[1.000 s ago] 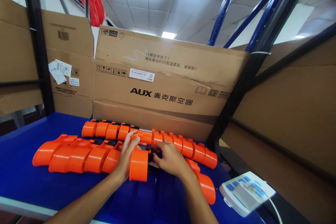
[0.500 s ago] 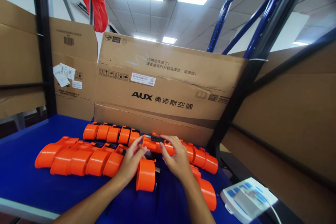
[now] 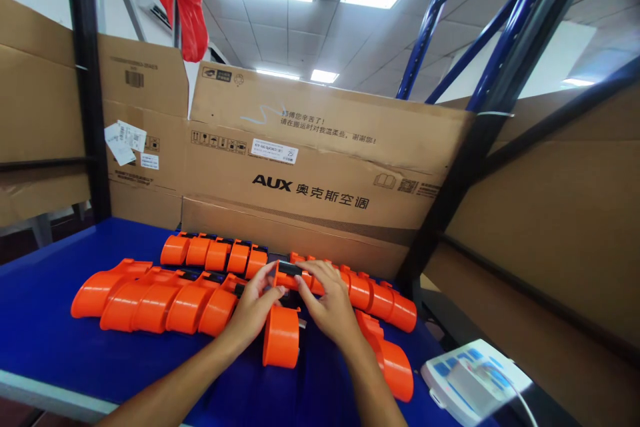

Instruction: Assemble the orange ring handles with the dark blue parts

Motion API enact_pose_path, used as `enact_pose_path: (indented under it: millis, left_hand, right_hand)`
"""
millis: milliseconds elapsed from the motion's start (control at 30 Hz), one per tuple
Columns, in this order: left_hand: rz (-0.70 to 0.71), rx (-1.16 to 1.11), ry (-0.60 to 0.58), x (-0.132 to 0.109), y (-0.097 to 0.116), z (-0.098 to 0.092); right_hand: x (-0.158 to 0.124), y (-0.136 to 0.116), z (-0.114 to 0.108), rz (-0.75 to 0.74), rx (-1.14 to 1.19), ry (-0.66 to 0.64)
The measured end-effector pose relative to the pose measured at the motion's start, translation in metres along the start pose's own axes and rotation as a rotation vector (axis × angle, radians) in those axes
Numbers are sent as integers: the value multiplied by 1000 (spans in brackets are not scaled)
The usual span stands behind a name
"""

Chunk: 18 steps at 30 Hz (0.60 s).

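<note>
Both my hands pinch one orange plastic piece with a black strip (image 3: 289,273), held just above the blue table (image 3: 45,347). My left hand (image 3: 255,307) grips its left end with thumb and fingers. My right hand (image 3: 327,303) closes over its right end. Directly below the hands an orange curved part (image 3: 281,345) stands on the table. A back row of orange parts (image 3: 210,253) runs left of the held piece and continues to the right (image 3: 385,299). A front row of larger orange parts (image 3: 150,300) lies to the left of my left hand.
A tall AUX cardboard box (image 3: 320,167) walls the back of the table, with more cardboard left and right. Black and blue rack posts (image 3: 450,193) rise at the right. A white device with blue keys and a cable (image 3: 473,377) lies at the lower right. Another orange part (image 3: 395,367) lies beside my right forearm.
My hands rose from the table's parts to lift the orange piece with the black strip, then closed in on it; the camera view shifted slightly downward and left.
</note>
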<state>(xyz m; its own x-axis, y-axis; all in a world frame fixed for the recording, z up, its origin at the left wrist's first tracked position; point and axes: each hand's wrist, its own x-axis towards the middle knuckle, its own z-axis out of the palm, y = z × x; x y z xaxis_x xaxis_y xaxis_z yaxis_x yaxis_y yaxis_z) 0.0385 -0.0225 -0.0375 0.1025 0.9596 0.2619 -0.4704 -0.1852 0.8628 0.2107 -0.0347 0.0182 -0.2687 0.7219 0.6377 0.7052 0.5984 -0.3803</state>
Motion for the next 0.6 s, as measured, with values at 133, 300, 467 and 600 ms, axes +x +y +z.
enact_pose_path:
  millis: [133, 300, 467, 600]
  left_hand:
    - [-20, -14, 37, 2, 0, -1]
    - [-62, -96, 143, 5, 0, -7]
    - [-130, -143, 183, 7, -1, -12]
    - [-141, -156, 187, 6, 2, -10]
  right_hand:
    - [0, 4, 0, -5, 55, -71]
    - [1, 12, 0, 163, -36, -95]
    - [2, 9, 6, 178, -393, -418]
    - [6, 0, 15, 204, -516, -538]
